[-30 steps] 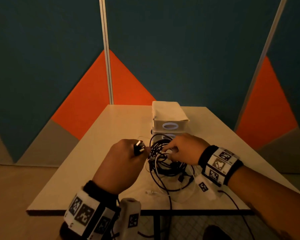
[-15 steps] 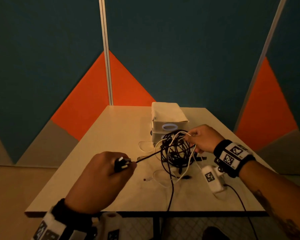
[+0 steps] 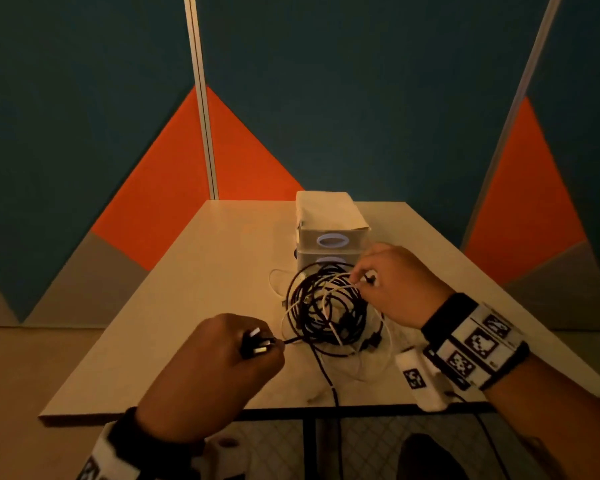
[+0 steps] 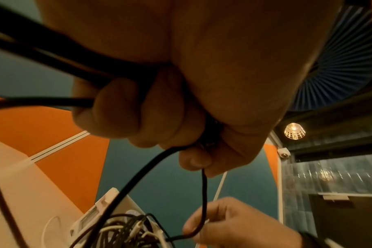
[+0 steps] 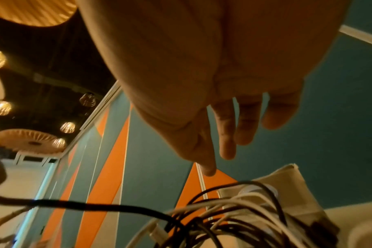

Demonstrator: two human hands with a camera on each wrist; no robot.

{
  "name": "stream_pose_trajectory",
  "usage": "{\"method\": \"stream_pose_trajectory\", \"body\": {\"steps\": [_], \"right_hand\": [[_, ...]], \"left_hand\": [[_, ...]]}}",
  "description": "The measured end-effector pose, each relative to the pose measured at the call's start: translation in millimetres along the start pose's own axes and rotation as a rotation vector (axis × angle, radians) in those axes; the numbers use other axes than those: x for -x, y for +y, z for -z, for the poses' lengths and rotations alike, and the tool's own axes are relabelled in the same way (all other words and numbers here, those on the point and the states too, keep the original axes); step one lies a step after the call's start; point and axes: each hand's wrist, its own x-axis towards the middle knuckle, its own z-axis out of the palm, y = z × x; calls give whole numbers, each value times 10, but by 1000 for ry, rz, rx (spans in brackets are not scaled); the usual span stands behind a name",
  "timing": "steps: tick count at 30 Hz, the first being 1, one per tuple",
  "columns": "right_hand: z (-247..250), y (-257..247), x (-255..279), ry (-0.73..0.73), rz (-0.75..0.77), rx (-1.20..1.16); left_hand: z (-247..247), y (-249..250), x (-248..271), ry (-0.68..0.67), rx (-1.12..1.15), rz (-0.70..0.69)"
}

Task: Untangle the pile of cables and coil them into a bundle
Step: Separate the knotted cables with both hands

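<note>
A tangle of black and white cables (image 3: pixel 326 313) sits mid-table in front of a white box. My left hand (image 3: pixel 267 351) is fisted round a black plug (image 3: pixel 255 344) with bare metal prongs, near the pile's left side. The plug's black cable (image 3: pixel 291 339) runs from it into the tangle. In the left wrist view the left hand (image 4: pixel 159 139) curls round that black cable (image 4: pixel 138 176). My right hand (image 3: pixel 359 280) pinches strands at the pile's upper right, where white loops rise to its fingertips. In the right wrist view the right hand (image 5: pixel 223 151) hangs just above the cables (image 5: pixel 223 218).
A white two-drawer box (image 3: pixel 329 216) stands right behind the pile. The pale table (image 3: pixel 187 289) is backed by teal and orange wall panels. One black cable (image 3: pixel 333 393) hangs over the front edge. A white camera pod (image 3: pixel 420 379) hangs under my right wrist.
My left hand drew the plug out of the pile, left and toward me. My right hand came up out of the tangle with strands, lifting the loops, then sank a little.
</note>
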Motion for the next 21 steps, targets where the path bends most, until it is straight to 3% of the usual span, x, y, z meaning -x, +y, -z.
{"method": "stream_pose_trajectory", "body": {"steps": [11,16,21], "right_hand": [[-144,-289,-122,-23,-46,-112],[-220,-287,-269,-226,6,-36],[-230,-334,-234,-332,112,66]], "left_hand": [[-279,112,72,-122,-43,-32],[-395,156,96,-182,-141,-41],[-436,151,96,-221,-180,-39]]}}
